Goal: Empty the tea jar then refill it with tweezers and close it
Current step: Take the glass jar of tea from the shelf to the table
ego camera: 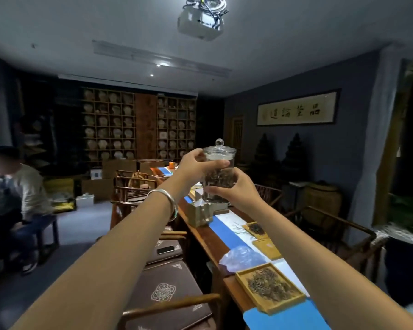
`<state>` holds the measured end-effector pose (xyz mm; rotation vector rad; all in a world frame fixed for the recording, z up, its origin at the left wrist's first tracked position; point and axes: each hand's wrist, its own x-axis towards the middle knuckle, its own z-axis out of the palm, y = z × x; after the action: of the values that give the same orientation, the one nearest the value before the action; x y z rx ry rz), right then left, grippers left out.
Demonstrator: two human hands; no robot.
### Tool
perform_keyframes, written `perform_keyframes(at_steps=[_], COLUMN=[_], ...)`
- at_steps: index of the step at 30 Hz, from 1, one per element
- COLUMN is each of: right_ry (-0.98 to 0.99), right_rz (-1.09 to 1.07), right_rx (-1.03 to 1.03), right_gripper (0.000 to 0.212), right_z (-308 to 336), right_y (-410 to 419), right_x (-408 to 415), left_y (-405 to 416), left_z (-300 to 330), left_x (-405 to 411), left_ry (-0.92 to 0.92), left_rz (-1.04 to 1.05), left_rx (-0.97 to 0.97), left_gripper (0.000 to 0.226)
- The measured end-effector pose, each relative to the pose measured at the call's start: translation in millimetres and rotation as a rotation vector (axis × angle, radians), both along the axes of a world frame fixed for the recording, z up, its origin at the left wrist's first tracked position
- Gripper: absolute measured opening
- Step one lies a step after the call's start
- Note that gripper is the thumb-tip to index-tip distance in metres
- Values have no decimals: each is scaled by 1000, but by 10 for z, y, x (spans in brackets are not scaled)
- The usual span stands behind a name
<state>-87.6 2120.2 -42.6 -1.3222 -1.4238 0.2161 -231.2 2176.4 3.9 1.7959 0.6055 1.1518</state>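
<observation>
Both hands hold the tea jar [218, 172] upright, high above the bench [215, 236]: left hand [196, 163] grips below the lid [219, 150], right hand [234, 189] grips its lower part.

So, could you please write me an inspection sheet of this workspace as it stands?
Surface: long wooden table with a blue and white runner.
Job's things: glass tea jar, lid on, part full of dark leaves, held up in the air; tweezers not seen.
Clutter: wooden tray of loose tea, clear plastic bag, smaller tray, box.
Hands: left hand grips the jar's upper part; right hand grips its lower part.
Cables: bundle at the ceiling projector.
Surroundings: wooden chairs, phone on a cushion, seated person, wall shelves.
</observation>
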Motion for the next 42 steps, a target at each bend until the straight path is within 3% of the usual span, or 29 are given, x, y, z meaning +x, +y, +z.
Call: perform_keyframes(at_steps=[14, 21, 26, 35, 42], right_ry=[-23, -36, 20, 146, 232], right_rz=[-128, -352, -550, -871, -1049], right_rx=[47, 14, -26, -131, -254], right_gripper=[82, 64, 72, 90, 87], right_z=[161, -114, -325, -868, -1495], right_y=[1580, 1937, 2041, 1697, 1128], right_x=[1605, 2402, 2941, 3574, 3777], left_y=[1774, 2428, 2744, 2628, 2132], left_z=[164, -180, -396, -911, -1622], left_x=[1722, 2717, 3497, 4664, 5173], left_ry=[-48, -35, -6, 91, 211], left_rz=[-189, -466, -663, -998, -1178], left_rx=[-4, -112, -161, -216, -296], left_gripper=[66, 60, 64, 77, 98])
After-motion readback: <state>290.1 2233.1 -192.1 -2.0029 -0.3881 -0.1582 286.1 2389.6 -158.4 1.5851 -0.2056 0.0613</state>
